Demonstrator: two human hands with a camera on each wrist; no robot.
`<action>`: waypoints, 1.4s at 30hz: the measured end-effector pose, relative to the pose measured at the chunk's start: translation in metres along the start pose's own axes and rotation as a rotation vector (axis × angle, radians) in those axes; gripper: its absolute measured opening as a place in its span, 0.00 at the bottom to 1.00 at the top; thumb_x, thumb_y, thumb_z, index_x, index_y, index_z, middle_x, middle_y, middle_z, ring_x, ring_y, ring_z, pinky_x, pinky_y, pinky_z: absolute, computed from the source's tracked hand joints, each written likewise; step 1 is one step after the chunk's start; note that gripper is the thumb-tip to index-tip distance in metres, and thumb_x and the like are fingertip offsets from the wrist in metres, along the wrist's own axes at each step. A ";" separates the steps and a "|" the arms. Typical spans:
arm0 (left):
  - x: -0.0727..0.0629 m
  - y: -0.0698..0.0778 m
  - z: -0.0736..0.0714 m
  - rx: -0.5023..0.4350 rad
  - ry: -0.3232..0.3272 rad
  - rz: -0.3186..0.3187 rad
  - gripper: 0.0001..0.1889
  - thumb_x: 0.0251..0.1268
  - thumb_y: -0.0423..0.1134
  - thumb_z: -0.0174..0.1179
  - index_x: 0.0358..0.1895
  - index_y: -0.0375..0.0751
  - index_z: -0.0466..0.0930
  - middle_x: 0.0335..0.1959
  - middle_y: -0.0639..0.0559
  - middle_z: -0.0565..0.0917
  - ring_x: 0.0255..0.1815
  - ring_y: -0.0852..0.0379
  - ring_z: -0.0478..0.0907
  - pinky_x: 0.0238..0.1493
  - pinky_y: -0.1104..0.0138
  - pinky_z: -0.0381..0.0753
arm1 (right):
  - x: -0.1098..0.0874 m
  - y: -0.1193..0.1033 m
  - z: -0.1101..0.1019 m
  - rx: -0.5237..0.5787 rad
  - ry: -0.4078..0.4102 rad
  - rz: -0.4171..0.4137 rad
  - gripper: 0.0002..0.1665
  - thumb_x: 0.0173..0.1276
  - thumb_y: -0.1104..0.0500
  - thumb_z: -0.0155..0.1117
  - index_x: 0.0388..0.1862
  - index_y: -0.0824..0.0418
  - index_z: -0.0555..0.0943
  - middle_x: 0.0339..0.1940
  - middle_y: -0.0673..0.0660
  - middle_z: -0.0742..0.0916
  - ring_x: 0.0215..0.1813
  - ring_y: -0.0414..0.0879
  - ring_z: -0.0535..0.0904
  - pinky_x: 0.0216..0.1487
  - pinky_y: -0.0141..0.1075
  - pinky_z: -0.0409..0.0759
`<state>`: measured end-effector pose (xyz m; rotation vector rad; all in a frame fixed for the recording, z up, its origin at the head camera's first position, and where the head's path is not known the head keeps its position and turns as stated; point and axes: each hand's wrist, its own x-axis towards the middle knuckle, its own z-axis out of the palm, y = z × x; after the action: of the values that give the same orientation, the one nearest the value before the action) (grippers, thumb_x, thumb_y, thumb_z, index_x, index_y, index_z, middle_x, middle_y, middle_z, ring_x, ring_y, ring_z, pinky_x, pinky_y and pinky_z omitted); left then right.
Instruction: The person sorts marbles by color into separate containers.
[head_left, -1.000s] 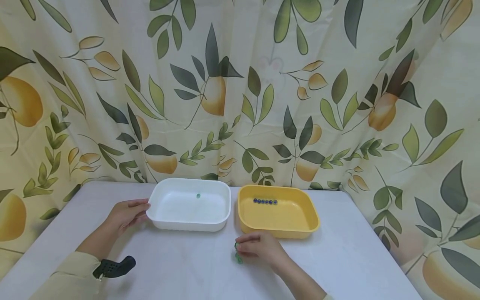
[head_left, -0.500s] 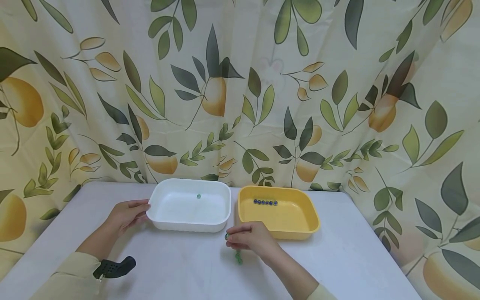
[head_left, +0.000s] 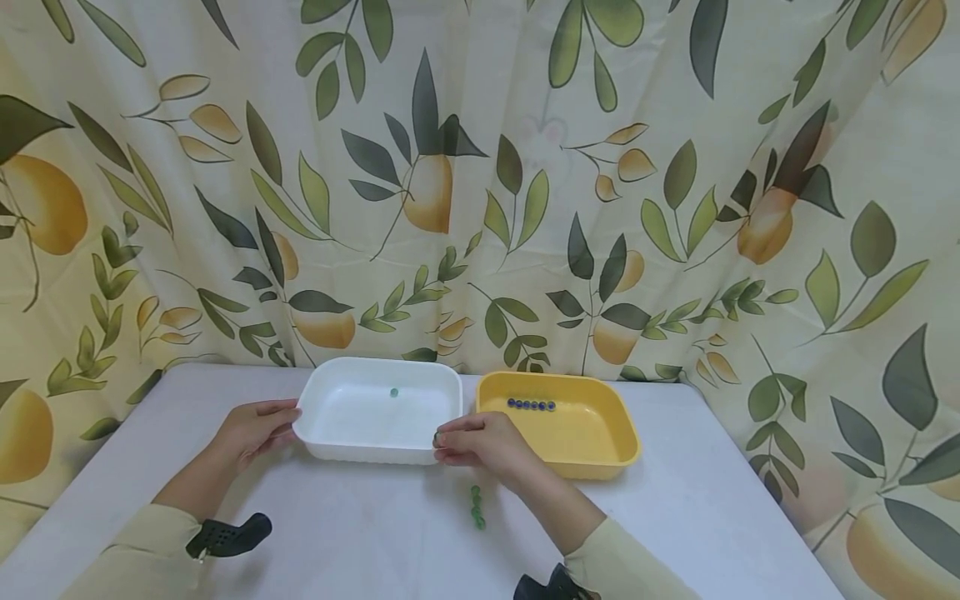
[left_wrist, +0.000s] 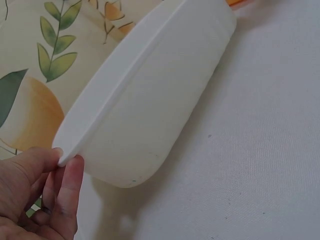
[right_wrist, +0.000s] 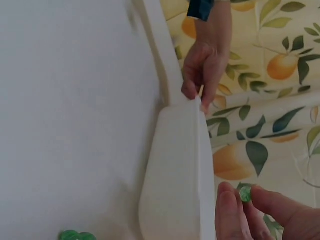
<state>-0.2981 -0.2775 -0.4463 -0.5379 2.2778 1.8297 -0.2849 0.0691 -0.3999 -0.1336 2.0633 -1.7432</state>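
Note:
My left hand (head_left: 258,433) pinches the left rim of a white plastic tub (head_left: 375,451) between thumb and fingers; the left wrist view shows that grip on its edge. At the tub's front right corner, my right hand (head_left: 483,447) holds a green glass marble (right_wrist: 245,194) between thumb and fingertips. In the head view the fingertips overlap the tub's right rim. One pale green marble (head_left: 394,392) lies on the tub's floor, toward the back. A short line of several green marbles (head_left: 477,507) sits on the table below the right hand.
To the right of the white tub stands a yellow tub (head_left: 592,468), with several dark blue marbles (head_left: 531,405) in a row inside. The white-covered table (head_left: 360,533) ends at a leaf-and-fruit patterned curtain (head_left: 465,208) behind both tubs.
My right hand has lifted a green marble from the line on the table and carried it up and left to the white tub's rim. My left hand keeps its grip.

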 end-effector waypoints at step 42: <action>-0.002 0.001 -0.001 -0.003 -0.008 -0.007 0.32 0.69 0.42 0.62 0.69 0.26 0.65 0.62 0.32 0.76 0.34 0.64 0.85 0.41 0.71 0.86 | 0.070 -0.011 0.020 0.060 0.177 0.236 0.13 0.67 0.62 0.68 0.47 0.68 0.85 0.37 0.61 0.90 0.39 0.49 0.89 0.40 0.31 0.86</action>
<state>-0.2970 -0.2776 -0.4449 -0.5369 2.2658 1.8287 -0.3420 0.0244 -0.4099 0.2801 2.0488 -1.7196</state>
